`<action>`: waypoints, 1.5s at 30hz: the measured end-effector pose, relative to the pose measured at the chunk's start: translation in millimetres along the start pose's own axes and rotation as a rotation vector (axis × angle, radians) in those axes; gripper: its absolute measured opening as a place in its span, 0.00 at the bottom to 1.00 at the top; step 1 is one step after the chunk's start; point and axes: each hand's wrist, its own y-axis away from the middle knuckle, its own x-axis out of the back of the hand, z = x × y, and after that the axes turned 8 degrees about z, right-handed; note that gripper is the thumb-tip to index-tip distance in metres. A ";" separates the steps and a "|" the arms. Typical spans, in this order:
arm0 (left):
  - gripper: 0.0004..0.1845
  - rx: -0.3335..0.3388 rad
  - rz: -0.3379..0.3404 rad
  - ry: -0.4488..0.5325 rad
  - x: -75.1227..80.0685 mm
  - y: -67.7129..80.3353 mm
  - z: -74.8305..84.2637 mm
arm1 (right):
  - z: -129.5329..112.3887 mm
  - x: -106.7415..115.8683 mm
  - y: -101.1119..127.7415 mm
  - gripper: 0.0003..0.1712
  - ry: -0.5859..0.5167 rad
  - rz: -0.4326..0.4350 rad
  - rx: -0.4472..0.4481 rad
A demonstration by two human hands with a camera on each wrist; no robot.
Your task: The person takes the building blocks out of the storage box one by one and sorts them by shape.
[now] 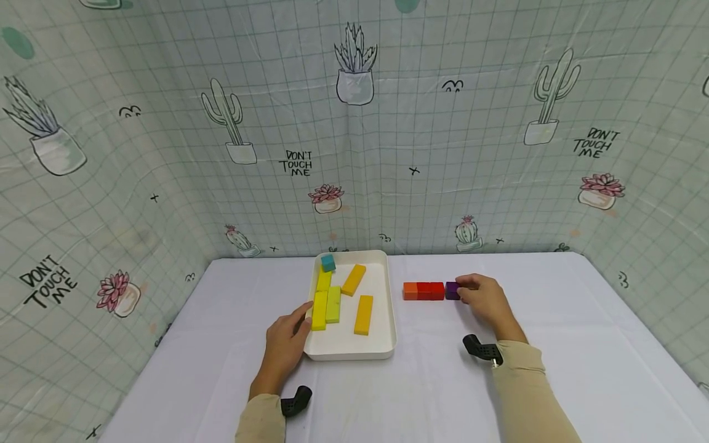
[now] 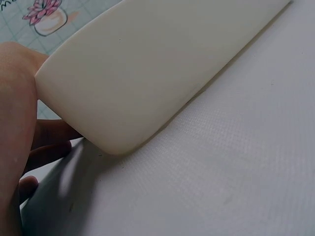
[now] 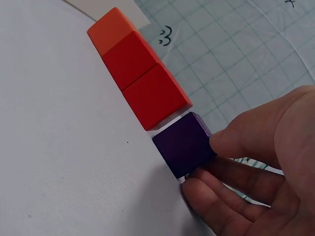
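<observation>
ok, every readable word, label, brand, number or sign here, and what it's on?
"DON'T TOUCH ME": patterned backdrop, left side
"DON'T TOUCH ME": backdrop, left of centre
"DON'T TOUCH ME": backdrop, right side
"x": backdrop, several small marks
Left wrist view, top left corner: lettering cut off by frame edge
Blocks, tray, black wrist devices: none readable

Both arms, in beige sleeves (image 1: 528,391), reach forward. The left grip (image 1: 285,338) angles inward, back upward, its thumb spread from the bent fingers; the right grip (image 1: 487,299) sits farther forward, thumb and fingers drawn into a pinch.
</observation>
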 end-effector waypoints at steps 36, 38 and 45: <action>0.22 -0.025 -0.003 -0.012 -0.7 -2.9 -2.5 | -12.6 -1.0 -0.8 0.22 -0.111 0.114 -0.065; 0.22 -0.019 -0.003 -0.015 -0.5 -3.2 -2.7 | -18.0 -2.9 -1.1 0.22 -0.151 0.135 -0.049; 0.22 -0.018 -0.002 -0.024 1.6 -1.7 -0.1 | -39.7 -12.9 -2.7 0.21 -0.174 0.147 -0.025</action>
